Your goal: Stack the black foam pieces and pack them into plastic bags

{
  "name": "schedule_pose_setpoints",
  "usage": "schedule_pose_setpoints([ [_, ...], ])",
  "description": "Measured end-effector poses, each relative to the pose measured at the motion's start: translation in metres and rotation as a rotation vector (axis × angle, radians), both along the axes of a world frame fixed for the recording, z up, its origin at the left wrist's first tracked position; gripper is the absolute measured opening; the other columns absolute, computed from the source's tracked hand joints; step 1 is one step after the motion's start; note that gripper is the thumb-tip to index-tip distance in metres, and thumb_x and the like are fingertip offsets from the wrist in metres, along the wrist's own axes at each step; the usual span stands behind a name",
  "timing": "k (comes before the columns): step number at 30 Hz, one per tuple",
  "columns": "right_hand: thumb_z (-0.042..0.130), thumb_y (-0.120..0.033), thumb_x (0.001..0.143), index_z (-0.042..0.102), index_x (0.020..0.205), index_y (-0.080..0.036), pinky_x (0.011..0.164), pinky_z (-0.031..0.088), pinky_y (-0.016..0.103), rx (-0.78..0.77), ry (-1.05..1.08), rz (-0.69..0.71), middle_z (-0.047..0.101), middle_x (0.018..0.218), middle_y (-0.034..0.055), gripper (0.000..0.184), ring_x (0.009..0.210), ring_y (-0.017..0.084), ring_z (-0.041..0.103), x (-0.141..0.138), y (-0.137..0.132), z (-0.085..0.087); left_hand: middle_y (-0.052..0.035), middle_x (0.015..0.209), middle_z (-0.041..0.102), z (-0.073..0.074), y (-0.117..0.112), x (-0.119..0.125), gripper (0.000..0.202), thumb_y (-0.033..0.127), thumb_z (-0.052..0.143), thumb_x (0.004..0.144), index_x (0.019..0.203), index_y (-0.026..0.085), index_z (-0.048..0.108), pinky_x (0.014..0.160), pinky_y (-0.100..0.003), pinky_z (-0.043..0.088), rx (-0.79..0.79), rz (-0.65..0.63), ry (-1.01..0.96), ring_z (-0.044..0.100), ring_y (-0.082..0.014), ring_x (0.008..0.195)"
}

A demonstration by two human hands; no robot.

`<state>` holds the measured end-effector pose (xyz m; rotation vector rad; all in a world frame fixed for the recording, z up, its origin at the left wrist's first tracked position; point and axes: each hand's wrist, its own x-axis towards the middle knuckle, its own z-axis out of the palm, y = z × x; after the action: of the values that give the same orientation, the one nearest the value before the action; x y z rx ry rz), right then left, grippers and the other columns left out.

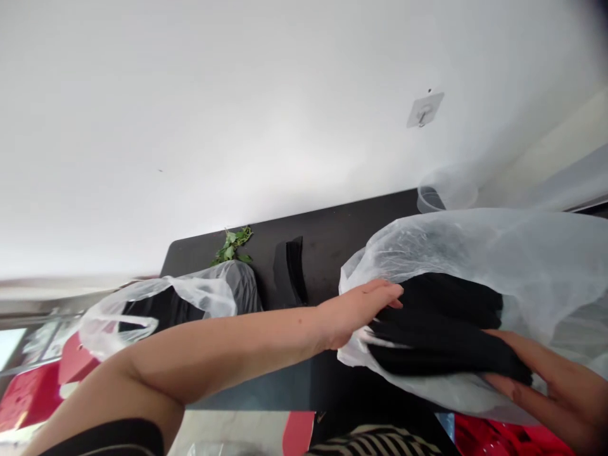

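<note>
A stack of black cloth pieces (441,316) lies at the mouth of a large translucent plastic bag (522,253) on the right. My right hand (517,364) is closed around the right end of the stack, its fingers partly covered by the cloth. At the stack's left end is my left hand (363,310), fingers together and curled over the edge of the cloth, close to the bag's rim. Its fingertips are partly hidden. Between the two bags, a small folded black piece (289,272) rests on the dark table (332,234).
Another plastic bag (199,291) with black cloth inside stands at the table's left. Green leafy stems (232,246) lie behind it. A clear round container (446,193) is at the back right, below a wall hook (424,111). Red stools (33,392) are at lower left.
</note>
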<state>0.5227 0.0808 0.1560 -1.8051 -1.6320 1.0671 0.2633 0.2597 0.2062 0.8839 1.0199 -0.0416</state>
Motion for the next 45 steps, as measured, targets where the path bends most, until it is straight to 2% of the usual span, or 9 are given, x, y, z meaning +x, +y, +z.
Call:
schedule_pose_setpoints([
  [4,0.061,-0.050,0.082,0.060,0.130,-0.038,0.095,0.052,0.052,-0.608,0.526,-0.046,0.066,0.125,0.0084,0.050,0.115,0.038,0.061,-0.005,0.015,0.024,-0.0094,0.102,0.068,-0.003,0.014,-0.001,0.045,0.057,0.061,0.081,0.100,0.018,0.068,0.083,-0.039,0.047,-0.161,0.056,-0.052,0.061,-0.0257,0.097],
  [8,0.071,-0.044,0.078,0.061,0.129,-0.020,0.087,0.054,0.036,-0.782,0.813,-0.066,0.069,0.115,0.0095,0.058,0.103,0.027,0.065,-0.006,0.037,0.045,-0.0100,0.090,0.068,-0.006,0.026,0.003,0.054,0.062,0.061,0.079,0.105,0.015,0.065,0.073,-0.038,0.048,-0.211,0.038,-0.102,0.064,-0.0242,0.075],
  [13,0.075,-0.036,0.077,0.063,0.124,-0.022,0.078,0.052,0.023,-0.798,0.923,-0.165,0.071,0.101,0.0045,0.051,0.089,0.016,0.066,0.002,0.040,0.047,-0.0097,0.098,0.068,-0.001,0.030,0.006,0.064,0.070,0.058,0.078,0.116,0.020,0.063,0.077,-0.040,0.049,-0.200,0.003,-0.191,0.065,-0.0241,0.079],
  [17,0.073,-0.037,0.078,0.063,0.124,-0.024,0.080,0.054,0.025,-0.790,0.922,-0.161,0.071,0.103,0.0039,0.049,0.093,0.018,0.066,0.006,0.034,0.043,-0.0060,0.099,0.067,0.002,0.027,0.011,0.052,0.042,0.074,0.076,0.122,0.023,0.059,0.078,-0.036,0.051,-0.120,-0.030,-0.182,0.066,-0.0194,0.078],
  [27,0.060,-0.060,0.087,0.064,0.113,-0.019,0.065,0.056,0.021,-0.743,1.029,-0.234,0.072,0.101,0.0081,0.048,0.074,0.013,0.067,-0.004,0.043,0.038,-0.0008,0.072,0.060,0.001,0.024,0.037,0.017,0.021,0.069,0.076,0.087,0.015,0.056,0.059,-0.027,0.048,-0.050,0.055,-0.071,0.059,-0.0118,0.053],
  [33,0.074,-0.043,0.080,0.060,0.116,-0.025,0.066,0.057,0.023,-0.559,0.906,-0.330,0.071,0.089,0.0019,0.042,0.075,0.014,0.066,0.014,0.059,0.043,-0.0070,0.111,0.066,0.005,0.022,0.036,0.066,0.047,0.062,0.085,0.143,0.029,0.036,0.081,-0.035,0.051,0.140,-0.026,-0.062,0.068,-0.0206,0.090],
  [36,0.077,-0.043,0.077,0.060,0.112,-0.026,0.062,0.058,0.024,-0.447,0.719,-0.531,0.070,0.089,0.0014,0.042,0.072,0.015,0.066,0.043,0.065,0.044,-0.0108,0.128,0.062,0.006,0.016,0.027,0.073,0.056,0.053,0.088,0.150,0.027,0.026,0.093,-0.038,0.047,0.376,-0.252,0.021,0.062,-0.0239,0.111],
  [40,0.078,-0.045,0.074,0.058,0.108,-0.027,0.057,0.059,0.030,-0.308,0.481,-0.666,0.070,0.092,0.0025,0.043,0.073,0.019,0.067,0.072,0.071,0.044,-0.0099,0.108,0.070,0.019,-0.005,0.021,0.046,0.045,0.058,0.084,0.124,0.023,0.060,0.090,-0.039,0.045,0.808,-1.001,0.072,0.063,-0.0280,0.102],
  [45,0.074,-0.049,0.076,0.057,0.106,-0.030,0.054,0.056,0.032,-0.177,0.304,-0.625,0.068,0.090,0.0005,0.040,0.072,0.021,0.065,0.075,0.064,0.039,-0.0056,0.077,0.072,0.043,-0.030,0.024,0.025,0.031,0.064,0.076,0.100,0.026,0.070,0.085,-0.040,0.045,0.871,-1.510,-0.055,0.066,-0.0256,0.076],
])
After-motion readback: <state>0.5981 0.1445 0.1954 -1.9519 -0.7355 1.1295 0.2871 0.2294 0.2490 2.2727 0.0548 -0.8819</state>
